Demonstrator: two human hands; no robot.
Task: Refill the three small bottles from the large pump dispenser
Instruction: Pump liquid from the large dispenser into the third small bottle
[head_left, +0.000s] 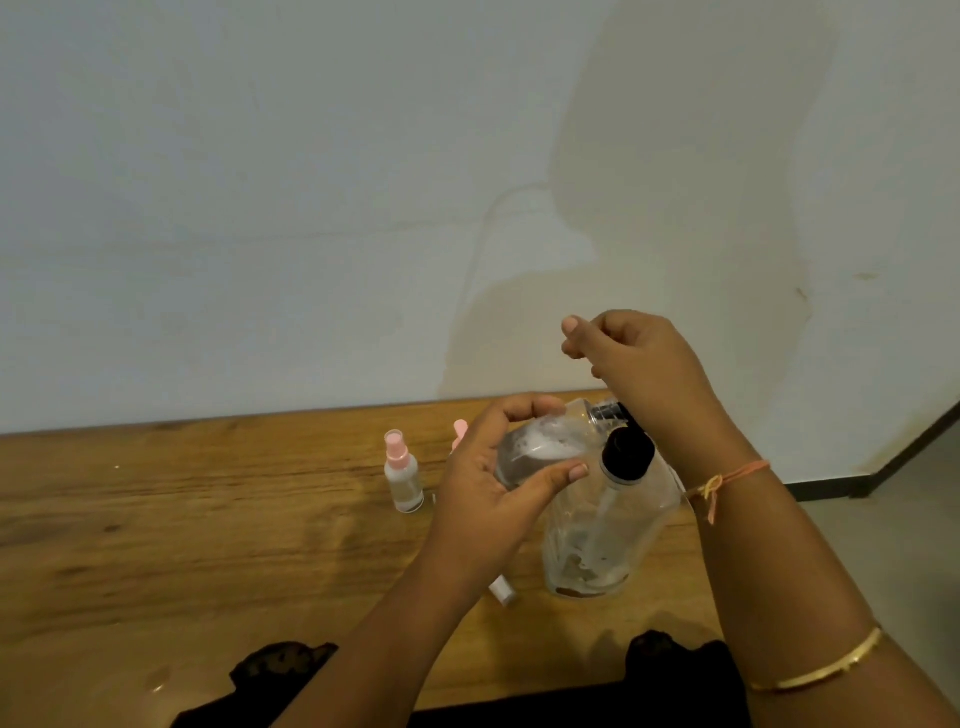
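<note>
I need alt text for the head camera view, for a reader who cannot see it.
A person's left hand holds a small clear bottle tilted, close to the large pump dispenser on a wooden table, while the right hand is raised with curled fingers. A pink-capped small bottle stands further left.

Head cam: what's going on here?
The left hand grips a small clear bottle, tilted, next to the black collar of the large clear dispenser standing on the wooden table. The right hand is raised above the dispenser with its fingers curled; whether it holds anything is unclear. A pink-capped spray bottle stands further left, and a second pink cap shows behind the left hand.
</note>
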